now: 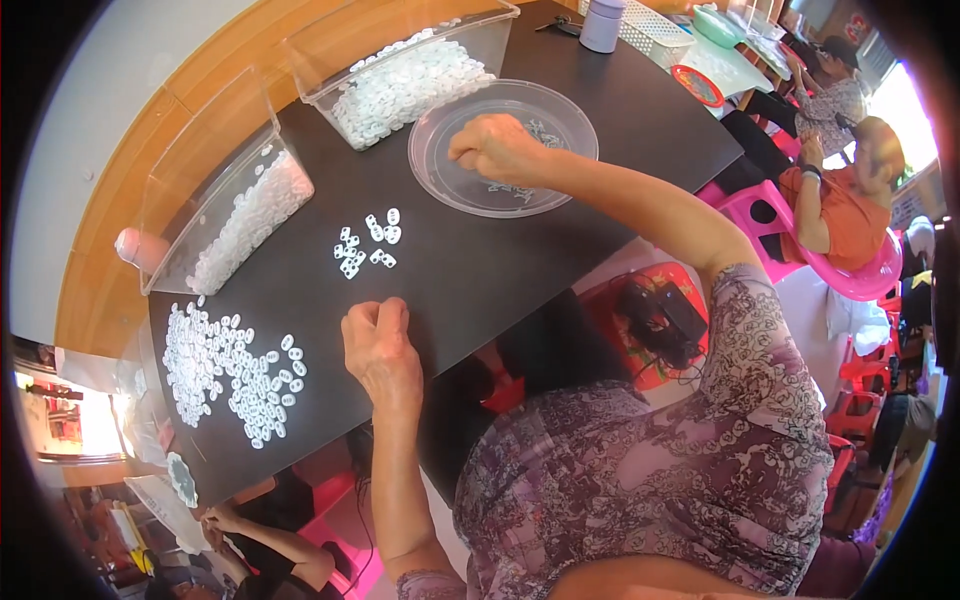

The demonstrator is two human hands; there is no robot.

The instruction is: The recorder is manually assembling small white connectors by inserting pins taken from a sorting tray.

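Black and matte, the counter [480,270] runs away from the person toward a wooden wall edge. Nearest, the left hand [378,345] rests on the counter's near edge with its grip curled together, knuckles up; whether it holds anything cannot be told. To its left a loose heap of small white plastic pieces [225,370] spreads over the counter. Just beyond the left hand, apart from it, lies a small cluster of white pieces [366,245]. Farther on, the right hand [495,148] reaches over a round clear plastic dish [440,175], fingertips pinched together and pointing down into it; what they pinch is too small to tell. Beyond stand two clear bins of white pieces, one on the left [235,215], one at the back [410,85]. Other people sit on pink chairs [850,280] at far right.
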